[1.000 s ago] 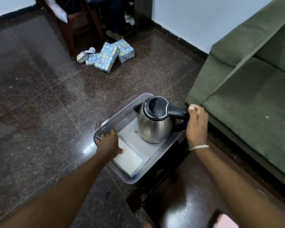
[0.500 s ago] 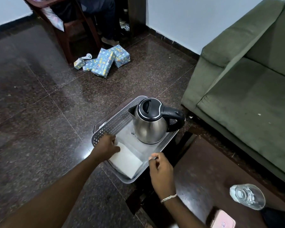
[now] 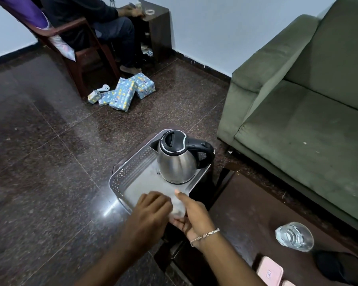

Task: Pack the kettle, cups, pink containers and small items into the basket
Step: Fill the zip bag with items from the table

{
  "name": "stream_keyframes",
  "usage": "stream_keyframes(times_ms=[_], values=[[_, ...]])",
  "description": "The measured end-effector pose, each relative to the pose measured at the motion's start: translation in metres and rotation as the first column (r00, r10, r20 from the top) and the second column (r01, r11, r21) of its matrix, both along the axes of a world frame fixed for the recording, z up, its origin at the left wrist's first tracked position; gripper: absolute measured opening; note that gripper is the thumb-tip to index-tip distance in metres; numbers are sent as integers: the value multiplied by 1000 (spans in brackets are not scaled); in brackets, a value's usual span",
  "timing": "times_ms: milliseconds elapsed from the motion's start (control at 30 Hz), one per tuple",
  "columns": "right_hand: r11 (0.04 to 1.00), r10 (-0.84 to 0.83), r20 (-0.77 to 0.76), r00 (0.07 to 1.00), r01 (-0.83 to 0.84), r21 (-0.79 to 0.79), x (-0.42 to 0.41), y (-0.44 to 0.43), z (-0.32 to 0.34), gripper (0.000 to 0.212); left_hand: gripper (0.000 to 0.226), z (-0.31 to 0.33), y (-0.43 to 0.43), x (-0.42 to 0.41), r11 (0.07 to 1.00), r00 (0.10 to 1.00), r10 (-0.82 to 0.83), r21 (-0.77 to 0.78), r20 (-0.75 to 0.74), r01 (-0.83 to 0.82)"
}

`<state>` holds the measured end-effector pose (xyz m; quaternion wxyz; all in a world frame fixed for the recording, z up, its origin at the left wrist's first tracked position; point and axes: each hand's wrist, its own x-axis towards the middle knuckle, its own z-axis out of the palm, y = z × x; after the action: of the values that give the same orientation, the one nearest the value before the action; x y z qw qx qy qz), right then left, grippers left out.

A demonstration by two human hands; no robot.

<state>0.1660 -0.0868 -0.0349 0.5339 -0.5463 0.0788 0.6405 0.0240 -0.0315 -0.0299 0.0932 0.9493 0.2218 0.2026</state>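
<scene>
A steel kettle [image 3: 178, 162] with a black lid and handle stands upright in the far right end of the grey perforated basket [image 3: 128, 172]. The basket rests on the end of a dark wooden table [image 3: 246, 213]. My left hand [image 3: 151, 211] and my right hand [image 3: 192, 217] meet at the basket's near end, both closed on a blurred white packet [image 3: 177, 207] between them. A clear glass [image 3: 295, 236], a pink container [image 3: 270, 272] and a dark cup [image 3: 337, 267] sit on the table at lower right.
A green sofa [image 3: 298, 100] runs along the right, close to the table. Several blue wrapped boxes [image 3: 124, 93] lie on the polished stone floor. Beyond them a person sits in a wooden chair [image 3: 81, 58] beside a small dark cabinet [image 3: 157, 27].
My right hand let go of the kettle handle and came to the basket's near end, joining my left hand on the white packet. The view tilted upward.
</scene>
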Motion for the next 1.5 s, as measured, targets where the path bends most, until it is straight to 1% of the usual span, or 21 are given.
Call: stream_keyframes(times_ms=[67, 133, 200, 267, 333, 400, 500, 600, 733, 867, 933, 967, 1000, 1100, 1133, 1167, 1233, 1300, 1367, 1433, 1500], values=[[996, -42, 5, 999, 42, 76, 8, -10, 8, 5, 5, 9, -25, 6, 996, 997, -81, 48, 20, 79], [991, -64, 72, 995, 54, 124, 22, -24, 17, 7, 14, 17, -48, 13, 995, 990, -94, 32, 101, 92], [983, -93, 183, 979, 61, 172, 41, -43, 26, 14, 33, 27, -68, 21, 994, 968, -34, -94, 249, 59], [973, -108, 260, 960, 48, 227, 62, -63, 33, 20, 43, 37, -80, 34, 966, 923, 109, -258, 369, -11], [961, -117, 306, 945, 30, 277, 84, -88, 36, 24, 40, 50, -86, 57, 860, 839, 332, -504, 431, -81], [952, -135, 346, 928, 24, 306, 103, -114, 41, 27, 34, 59, -89, 82, 719, 796, 487, -683, 360, -132], [950, -169, 414, 895, 36, 309, 130, -155, 46, 27, 28, 57, -99, 118, 626, 835, 484, -771, 264, -119], [956, -180, 454, 873, 45, 291, 153, -191, 50, 27, 27, 53, -118, 153, 490, 873, 449, -869, 188, -65], [958, -228, 505, 833, 99, 269, 182, -234, 55, 25, 29, 51, -148, 198, 456, 934, 331, -889, 134, -34], [957, -250, 546, 800, 120, 263, 209, -275, 54, 25, 15, 50, -182, 242, 421, 977, 204, -907, 64, -28], [956, -258, 566, 783, 121, 268, 219, -294, 56, 26, 15, 50, -198, 261, 413, 985, 162, -911, 61, -11], [959, -249, 603, 758, 108, 261, 222, -298, 58, 28, 19, 51, -202, 266, 401, 985, 159, -916, 66, -3], [967, -239, 673, 700, 108, 231, 224, -305, 58, 34, 23, 52, -207, 273, 387, 986, 149, -922, 73, 10], [973, -167, 884, 437, 218, 76, 229, -322, 58, 67, 28, 57, -224, 291, 333, 989, 111, -941, 100, 58], [961, -165, 911, 379, 268, 63, 229, -325, 60, 72, 28, 59, -227, 296, 314, 990, 96, -947, 106, 71], [954, -185, 921, 343, 287, 85, 228, -329, 63, 69, 28, 61, -231, 301, 290, 990, 82, -953, 114, 86], [949, -263, 899, 349, 263, 176, 229, -331, 67, 46, 31, 65, -236, 308, 210, 988, 72, -971, 133, 116], [936, -340, 838, 427, 242, 257, 229, -330, 75, 22, 33, 70, -241, 313, 131, 988, 65, -982, 142, 133], [918, -393, 793, 466, 240, 315, 230, -329, 82, 14, 26, 75, -246, 316, 48, 987, 58, -988, 148, 146], [905, -426, 755, 498, 243, 349, 232, -331, 86, 14, 21, 80, -251, 318, -38, 986, 56, -987, 156, 159], [898, -439, 719, 539, 241, 367, 234, -334, 90, 16, 30, 83, -253, 318, -87, 986, 75, -984, 148, 155]])
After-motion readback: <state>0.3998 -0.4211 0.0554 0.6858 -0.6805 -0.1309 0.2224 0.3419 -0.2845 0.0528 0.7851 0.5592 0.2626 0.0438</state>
